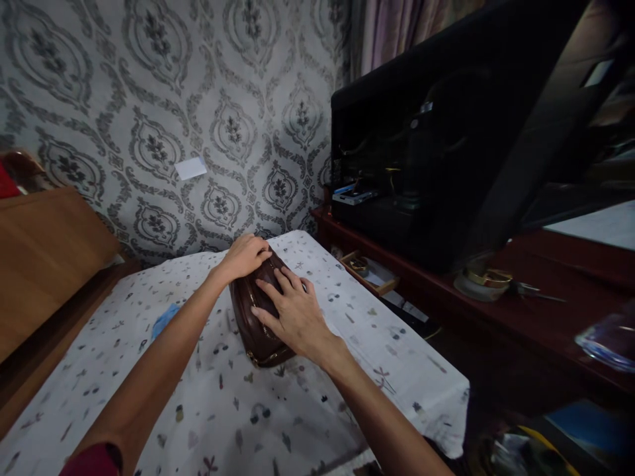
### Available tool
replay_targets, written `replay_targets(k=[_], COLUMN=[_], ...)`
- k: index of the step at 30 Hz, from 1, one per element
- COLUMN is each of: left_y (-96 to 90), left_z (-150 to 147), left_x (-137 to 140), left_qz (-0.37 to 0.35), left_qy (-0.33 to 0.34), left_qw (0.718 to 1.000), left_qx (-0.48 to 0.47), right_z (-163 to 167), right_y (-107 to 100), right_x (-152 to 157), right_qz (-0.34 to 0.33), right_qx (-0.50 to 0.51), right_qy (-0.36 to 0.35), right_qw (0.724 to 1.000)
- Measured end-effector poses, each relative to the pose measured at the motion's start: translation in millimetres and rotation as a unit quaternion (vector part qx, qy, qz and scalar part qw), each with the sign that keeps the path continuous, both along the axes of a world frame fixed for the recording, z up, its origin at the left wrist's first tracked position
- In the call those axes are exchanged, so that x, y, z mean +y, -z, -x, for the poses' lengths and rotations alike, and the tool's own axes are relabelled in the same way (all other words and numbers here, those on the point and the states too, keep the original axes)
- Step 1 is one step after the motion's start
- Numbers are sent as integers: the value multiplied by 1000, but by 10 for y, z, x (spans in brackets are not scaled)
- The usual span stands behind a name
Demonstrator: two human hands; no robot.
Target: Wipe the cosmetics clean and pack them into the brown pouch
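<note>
A dark brown leather bag [251,307] with gold zippers rests on a white bed sheet [307,423] printed with small figures. At the bag's far end, my left hand [247,254] is closed over the upper edge, its fingers curled and partly hidden. My right hand [292,311] lies across the top and right side of the bag with its fingers spread, touching the leather beside a zipper. One zipper runs along the top, and another shows at the near lower corner.
A wooden headboard [49,258] borders the left, and patterned wallpaper [198,86] stands behind. To the right, a dark red desk [540,304] carries a large black screen or cabinet [446,132] and a tape roll [483,281]. Its small drawer [370,271] is pulled out. A blue cloth [165,320] lies near my left forearm.
</note>
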State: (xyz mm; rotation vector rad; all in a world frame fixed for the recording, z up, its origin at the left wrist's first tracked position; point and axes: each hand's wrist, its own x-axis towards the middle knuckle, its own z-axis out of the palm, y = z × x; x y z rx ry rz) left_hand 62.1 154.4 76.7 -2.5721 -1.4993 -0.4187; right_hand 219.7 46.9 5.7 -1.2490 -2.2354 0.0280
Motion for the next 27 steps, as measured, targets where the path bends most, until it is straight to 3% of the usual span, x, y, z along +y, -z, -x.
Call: replay_targets(k=[6, 11, 14, 17, 21, 24, 27], left_y=[-52, -202, -246, -190, -36, 66, 154], left_z=[-38, 127, 328, 501, 572, 540, 497], left_x=[-110, -181, -187, -200, -292, -377, -437], left_qz=[11, -26, 23, 110, 204, 183, 105], left_qy=[48, -13, -37, -27, -28, -51, -78], left_qw=[999, 1000, 997, 979, 930, 922, 938], left_qx=[5, -2, -61, -170, -304, -337, -320], right_z=[-5, -25, -36, -41, -40, -40, -40], right_y=[-36, -40, -32, -22, 3, 40, 85], right_x=[-14, -43, -79, -117, -135, -121, -97], right_qz=[19, 33, 43, 51, 42, 26, 8], right_qx=[-4, 6, 7, 10, 19, 22, 25], right_qy=[-1, -4, -10, -13, -14, -17, -22], right_qw=[1000, 999, 999, 999, 999, 999, 999])
